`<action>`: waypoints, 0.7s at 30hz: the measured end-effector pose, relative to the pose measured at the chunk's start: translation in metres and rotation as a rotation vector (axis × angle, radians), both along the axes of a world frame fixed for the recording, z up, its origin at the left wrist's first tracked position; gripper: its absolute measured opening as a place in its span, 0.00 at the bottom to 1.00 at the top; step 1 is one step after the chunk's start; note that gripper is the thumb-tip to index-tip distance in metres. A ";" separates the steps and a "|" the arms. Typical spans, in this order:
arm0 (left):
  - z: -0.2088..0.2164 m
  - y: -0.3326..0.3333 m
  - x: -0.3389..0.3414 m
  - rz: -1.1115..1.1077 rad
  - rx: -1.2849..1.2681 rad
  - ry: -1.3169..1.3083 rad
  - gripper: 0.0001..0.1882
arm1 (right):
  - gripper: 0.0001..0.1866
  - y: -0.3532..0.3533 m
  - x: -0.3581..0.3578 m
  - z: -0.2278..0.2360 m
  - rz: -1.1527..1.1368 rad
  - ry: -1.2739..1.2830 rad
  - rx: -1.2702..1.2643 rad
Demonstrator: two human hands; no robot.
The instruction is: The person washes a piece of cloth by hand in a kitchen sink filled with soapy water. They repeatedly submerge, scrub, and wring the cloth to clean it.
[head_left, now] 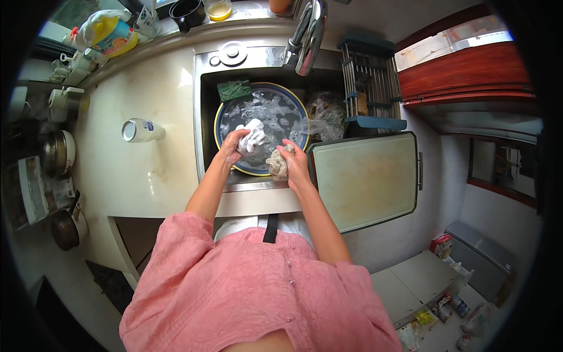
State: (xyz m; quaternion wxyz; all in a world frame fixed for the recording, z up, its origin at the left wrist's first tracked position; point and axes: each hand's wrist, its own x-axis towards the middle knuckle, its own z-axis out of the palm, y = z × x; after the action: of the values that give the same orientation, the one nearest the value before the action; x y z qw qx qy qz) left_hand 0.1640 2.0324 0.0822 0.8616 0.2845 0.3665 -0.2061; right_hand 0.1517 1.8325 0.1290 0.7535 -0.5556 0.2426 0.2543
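Note:
A round basin with a yellow and blue rim sits in the sink, holding sudsy grey water. Over its left part, my left hand is closed on a wet white cloth. At the basin's near right edge, my right hand grips a crumpled beige cloth. The two cloths are apart from each other. A green scouring pad rests at the basin's far left rim.
The faucet rises behind the basin. Right of it are a clear plastic bag and a metal rack. A large cutting board lies at the near right. On the left counter lies a white bottle.

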 end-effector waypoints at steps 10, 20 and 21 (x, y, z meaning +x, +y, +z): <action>0.030 0.003 -0.015 0.004 -0.096 -0.084 0.12 | 0.11 0.042 0.020 -0.003 -0.084 -0.108 -0.039; 0.010 -0.051 -0.009 0.169 0.504 -0.145 0.11 | 0.13 0.081 0.025 -0.007 0.261 -0.722 -0.927; 0.013 -0.055 -0.008 0.157 0.549 -0.166 0.11 | 0.13 0.075 0.032 -0.023 0.257 -0.667 -0.969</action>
State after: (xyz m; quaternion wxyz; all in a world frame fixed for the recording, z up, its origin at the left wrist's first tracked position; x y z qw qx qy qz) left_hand 0.1558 1.9778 0.0949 0.7927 0.4937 0.3575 -0.0079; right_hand 0.1840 1.9073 0.1056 0.4130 -0.9105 0.0122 0.0157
